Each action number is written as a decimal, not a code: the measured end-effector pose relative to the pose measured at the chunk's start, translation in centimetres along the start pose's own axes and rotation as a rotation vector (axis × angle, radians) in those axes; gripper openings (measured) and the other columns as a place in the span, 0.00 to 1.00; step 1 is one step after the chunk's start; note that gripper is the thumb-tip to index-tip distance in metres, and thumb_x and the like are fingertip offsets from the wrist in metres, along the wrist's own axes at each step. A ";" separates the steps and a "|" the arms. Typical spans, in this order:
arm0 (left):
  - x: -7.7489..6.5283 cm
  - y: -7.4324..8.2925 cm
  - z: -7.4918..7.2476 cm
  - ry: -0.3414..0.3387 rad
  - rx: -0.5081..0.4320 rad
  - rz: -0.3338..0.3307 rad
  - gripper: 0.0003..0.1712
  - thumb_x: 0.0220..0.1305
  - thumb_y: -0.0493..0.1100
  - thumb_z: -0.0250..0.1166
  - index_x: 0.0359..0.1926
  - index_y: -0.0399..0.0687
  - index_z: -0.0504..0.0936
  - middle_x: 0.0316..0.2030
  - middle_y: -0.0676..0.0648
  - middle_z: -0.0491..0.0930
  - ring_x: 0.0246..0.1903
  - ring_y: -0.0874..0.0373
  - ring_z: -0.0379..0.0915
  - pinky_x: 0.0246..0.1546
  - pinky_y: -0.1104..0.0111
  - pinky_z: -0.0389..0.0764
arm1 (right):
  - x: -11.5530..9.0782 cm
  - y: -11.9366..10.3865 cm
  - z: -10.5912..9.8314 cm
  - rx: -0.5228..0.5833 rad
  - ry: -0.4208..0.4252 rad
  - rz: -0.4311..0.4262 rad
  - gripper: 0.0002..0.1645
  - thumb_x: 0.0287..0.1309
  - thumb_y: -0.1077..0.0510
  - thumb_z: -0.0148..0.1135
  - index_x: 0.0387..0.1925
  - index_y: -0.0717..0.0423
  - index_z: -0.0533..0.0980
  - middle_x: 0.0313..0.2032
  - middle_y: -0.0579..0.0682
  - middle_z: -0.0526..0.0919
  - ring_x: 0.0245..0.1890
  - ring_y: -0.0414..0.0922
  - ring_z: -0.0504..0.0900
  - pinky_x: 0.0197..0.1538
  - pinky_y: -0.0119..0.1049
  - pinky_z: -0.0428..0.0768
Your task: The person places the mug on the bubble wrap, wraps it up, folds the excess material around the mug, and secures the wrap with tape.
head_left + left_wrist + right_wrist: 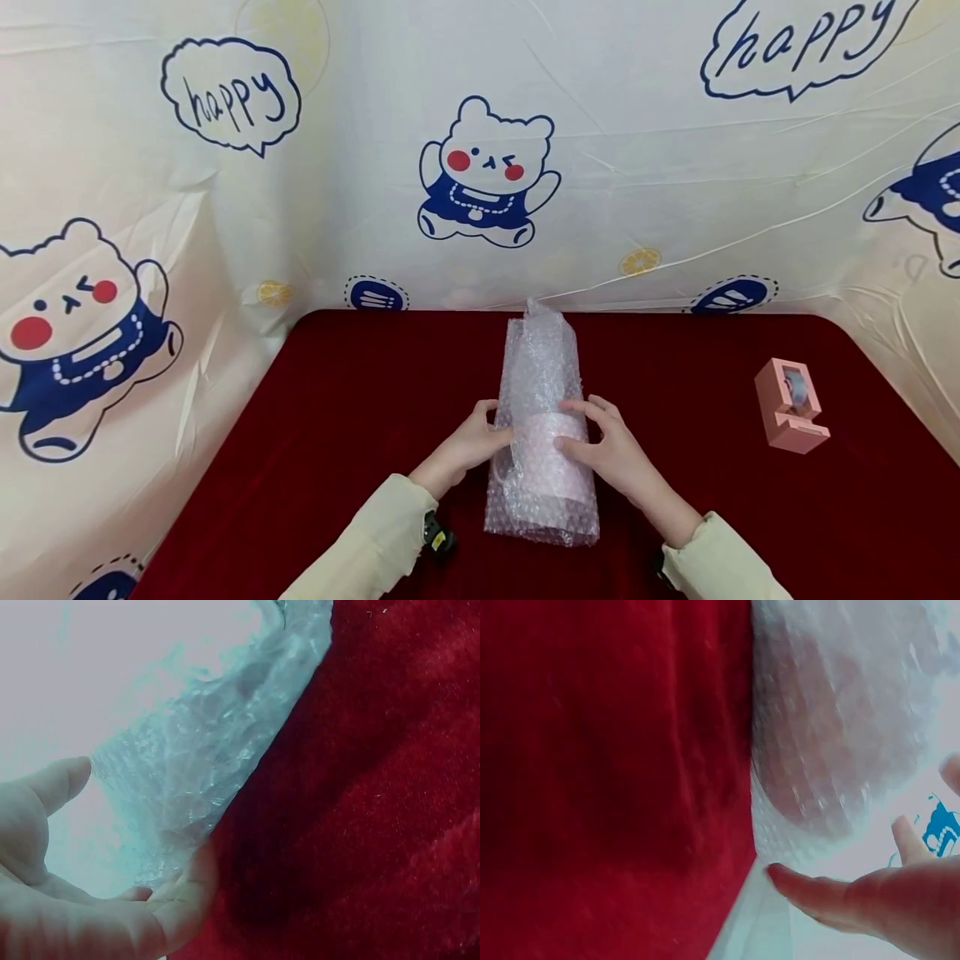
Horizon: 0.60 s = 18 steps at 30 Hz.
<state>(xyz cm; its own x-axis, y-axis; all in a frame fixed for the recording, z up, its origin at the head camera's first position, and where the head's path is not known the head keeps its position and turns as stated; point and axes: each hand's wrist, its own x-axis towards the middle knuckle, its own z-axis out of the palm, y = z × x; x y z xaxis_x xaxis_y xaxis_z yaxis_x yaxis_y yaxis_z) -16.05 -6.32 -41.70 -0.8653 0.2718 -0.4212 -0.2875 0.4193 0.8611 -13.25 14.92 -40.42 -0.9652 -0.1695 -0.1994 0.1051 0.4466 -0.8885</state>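
Note:
A long bundle of clear bubble wrap (543,358) lies on the red cloth in front of me. Inside its nearer half shows a pale pink, cup-like cylinder (551,467), blurred by the wrap. My left hand (474,437) grips the bundle's left side, thumb on top; in the left wrist view its fingers (191,889) curl round the edge of the wrap. On the other side, my right hand (611,446) rests against the bundle with thumb and forefinger spread over the top. Its fingers look fairly straight in the right wrist view.
A pink tape dispenser (787,408) with a roll of tape stands at the right of the table. Red velvet-like cloth (360,400) covers the tabletop. Behind it hangs a white curtain (615,125) printed with bears.

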 end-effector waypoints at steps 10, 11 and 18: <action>0.3 0.2 0.4 0.063 0.006 0.003 0.43 0.62 0.44 0.62 0.69 0.33 0.49 0.51 0.32 0.75 0.53 0.42 0.74 0.53 0.52 0.75 | -0.1 0.3 1.3 0.124 -0.019 0.027 0.29 0.64 0.51 0.58 0.63 0.50 0.61 0.68 0.64 0.53 0.60 0.61 0.67 0.48 0.46 0.77; 0.3 0.2 0.4 0.067 0.004 0.004 0.43 0.61 0.44 0.62 0.69 0.33 0.50 0.50 0.32 0.75 0.53 0.43 0.74 0.53 0.52 0.76 | -0.1 0.2 1.3 0.126 -0.021 0.029 0.28 0.64 0.52 0.59 0.62 0.50 0.61 0.68 0.64 0.54 0.59 0.61 0.68 0.48 0.46 0.77; 0.3 0.6 0.6 0.094 -0.010 0.008 0.43 0.58 0.41 0.64 0.67 0.32 0.51 0.47 0.33 0.76 0.48 0.46 0.76 0.48 0.56 0.77 | 0.2 -0.1 1.1 0.092 -0.031 0.050 0.31 0.61 0.52 0.62 0.60 0.52 0.59 0.68 0.65 0.53 0.61 0.62 0.66 0.50 0.48 0.75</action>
<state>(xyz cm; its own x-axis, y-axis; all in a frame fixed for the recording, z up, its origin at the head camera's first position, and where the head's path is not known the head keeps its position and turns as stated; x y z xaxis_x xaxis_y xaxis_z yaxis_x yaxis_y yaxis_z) -16.22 -5.44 -41.53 -0.9020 0.1928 -0.3862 -0.2840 0.4086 0.8674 -13.20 13.88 -40.82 -0.9504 -0.1765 -0.2560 0.1761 0.3730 -0.9110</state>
